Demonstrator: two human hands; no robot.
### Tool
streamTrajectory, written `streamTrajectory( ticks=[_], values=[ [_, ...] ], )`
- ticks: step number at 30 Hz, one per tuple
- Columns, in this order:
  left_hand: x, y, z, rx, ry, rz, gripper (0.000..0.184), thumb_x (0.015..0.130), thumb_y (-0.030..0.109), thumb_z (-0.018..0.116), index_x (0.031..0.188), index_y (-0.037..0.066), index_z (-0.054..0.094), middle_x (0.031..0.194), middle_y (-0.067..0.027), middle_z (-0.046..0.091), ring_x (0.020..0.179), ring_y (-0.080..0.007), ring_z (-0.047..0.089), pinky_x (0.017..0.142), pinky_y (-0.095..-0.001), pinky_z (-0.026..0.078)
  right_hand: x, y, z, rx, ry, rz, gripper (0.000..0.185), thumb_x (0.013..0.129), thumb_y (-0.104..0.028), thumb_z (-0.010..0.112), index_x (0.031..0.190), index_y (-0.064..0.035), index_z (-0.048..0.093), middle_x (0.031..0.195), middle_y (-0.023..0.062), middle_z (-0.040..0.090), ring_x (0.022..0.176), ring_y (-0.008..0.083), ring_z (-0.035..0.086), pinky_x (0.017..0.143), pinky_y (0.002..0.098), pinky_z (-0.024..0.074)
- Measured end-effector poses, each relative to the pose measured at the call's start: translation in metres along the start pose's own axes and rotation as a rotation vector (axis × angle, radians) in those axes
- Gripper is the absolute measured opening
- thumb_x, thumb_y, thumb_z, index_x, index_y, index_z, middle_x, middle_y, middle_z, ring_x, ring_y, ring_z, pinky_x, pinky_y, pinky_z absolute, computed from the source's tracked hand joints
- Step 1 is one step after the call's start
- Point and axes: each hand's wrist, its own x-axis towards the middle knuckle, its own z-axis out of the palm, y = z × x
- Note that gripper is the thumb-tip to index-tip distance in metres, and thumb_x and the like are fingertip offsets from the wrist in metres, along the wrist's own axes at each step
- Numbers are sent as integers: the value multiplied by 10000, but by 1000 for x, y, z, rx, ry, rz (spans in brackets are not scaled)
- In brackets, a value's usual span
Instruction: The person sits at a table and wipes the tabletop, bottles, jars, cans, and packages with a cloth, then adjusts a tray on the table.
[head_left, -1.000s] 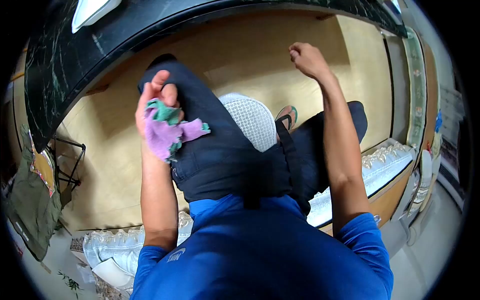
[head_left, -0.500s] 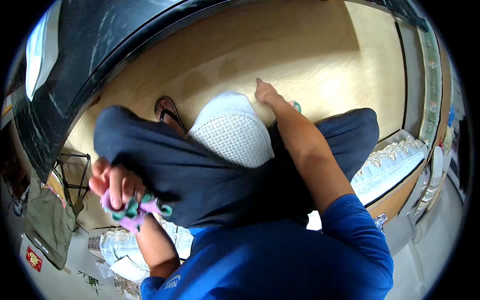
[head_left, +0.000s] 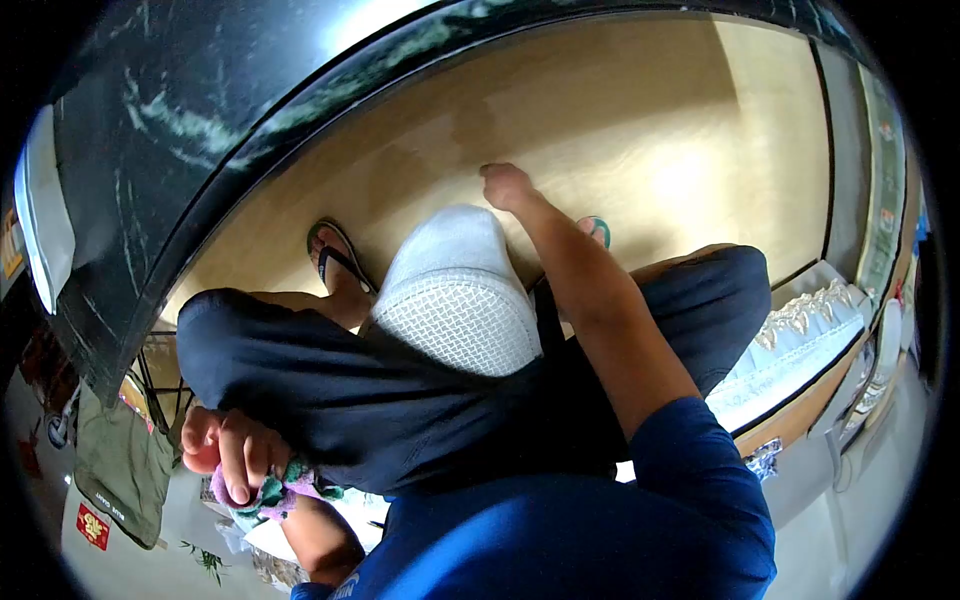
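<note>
My left hand is closed, its fingers curled round a small, soft-looking purple and green textile piece beside my left thigh. Far forward of my body, my right hand hovers above the pale floor with its fingers mostly curled and the fingertips to the left. Whatever it may hold is hidden or too fine to see. Between my knees lies a rounded white fabric item with a lattice-patterned lower part; its kind is unclear. My right forearm passes to the right of it.
A dark marbled tabletop curves along the front left. My sandalled foot rests on the pale floor. A white seat cover with lace trim is on the right. An olive bag hangs at the left.
My right hand has shifted left, and its outstretched finger is more drawn in. The left hand with the textile piece appears lower in view. The camera view has tilted, showing more of the marbled tabletop.
</note>
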Motion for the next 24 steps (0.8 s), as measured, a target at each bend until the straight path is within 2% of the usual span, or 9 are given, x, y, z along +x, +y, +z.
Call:
streamTrajectory(
  ticks=[2, 6, 8, 9, 11, 12, 14, 16, 24],
  values=[
    [0, 2, -2, -34, -23, -17, 404, 1093, 325, 442, 1457, 154, 400, 859, -186, 682, 460, -181, 493, 442, -333, 312, 4, 3, -8, -91, 18, -93, 795, 932, -104, 459, 1614, -98, 51, 1315, 277, 602, 1188, 403, 615, 1034, 456, 492],
    [4, -2, 2, -31, -11, -7, 417, 1087, 332, 459, 1458, 152, 395, 869, -198, 685, 468, -187, 496, 438, -333, 307, 6, 5, -45, 164, 219, 231, 746, 925, -132, 493, 1602, -85, 183, 1321, 292, 595, 1199, 402, 617, 993, 477, 522],
    [-7, -9, 6, -9, 49, 85, 423, 1083, 331, 473, 1457, 147, 399, 875, -196, 688, 454, -175, 488, 420, -324, 306, -5, 17, -42, 171, 146, 81, 701, 928, -166, 482, 1578, -61, 243, 1352, 271, 581, 1244, 384, 591, 1060, 444, 480],
    [-5, -8, 1, 9, 32, 93, 420, 1082, 329, 476, 1452, 143, 405, 873, -194, 688, 448, -170, 486, 411, -319, 304, 14, 31, -17, 55, 314, -57, 539, 930, -180, 490, 1448, -34, 472, 1308, 256, 618, 1225, 394, 599, 1043, 434, 487],
    [6, -10, 6, -29, 10, 65, 393, 1082, 343, 474, 1410, 129, 436, 862, -178, 688, 435, -155, 481, 396, -310, 302, 14, 20, -31, -271, -44, -228, 385, 918, -173, 487, 1228, -14, 650, 1255, 249, 650, 1174, 399, 626, 1001, 444, 506],
    [3, -12, 8, -10, 36, 93, 391, 1082, 346, 475, 1406, 130, 440, 853, -173, 686, 426, -149, 467, 394, -302, 300, 5, 16, -28, -78, -193, -147, 331, 894, -145, 501, 1131, -10, 689, 1203, 237, 672, 1148, 365, 640, 974, 426, 514],
    [4, -15, 11, -4, 55, 114, 384, 1082, 354, 471, 1396, 134, 451, 828, -161, 678, 404, -131, 428, 386, -283, 294, -5, 4, -26, 108, -336, -72, 290, 870, -117, 516, 1034, -7, 729, 1151, 225, 695, 1121, 331, 653, 947, 408, 522],
    [-2, -12, 11, 1, 35, 89, 397, 1083, 363, 463, 1412, 140, 444, 814, -150, 671, 403, -130, 419, 392, -290, 302, -2, -6, -6, -187, 39, -140, 300, 870, -130, 523, 1084, -53, 720, 1157, 185, 702, 1099, 319, 662, 937, 401, 522],
    [-20, -19, 9, 59, 37, 187, 380, 1086, 355, 460, 1381, 117, 471, 746, -116, 624, 406, -113, 391, 377, -263, 324, -58, -80, -55, -144, -25, -282, 320, 903, -205, 518, 1132, -106, 719, 1174, 156, 705, 1062, 336, 669, 932, 404, 516]
  ],
)
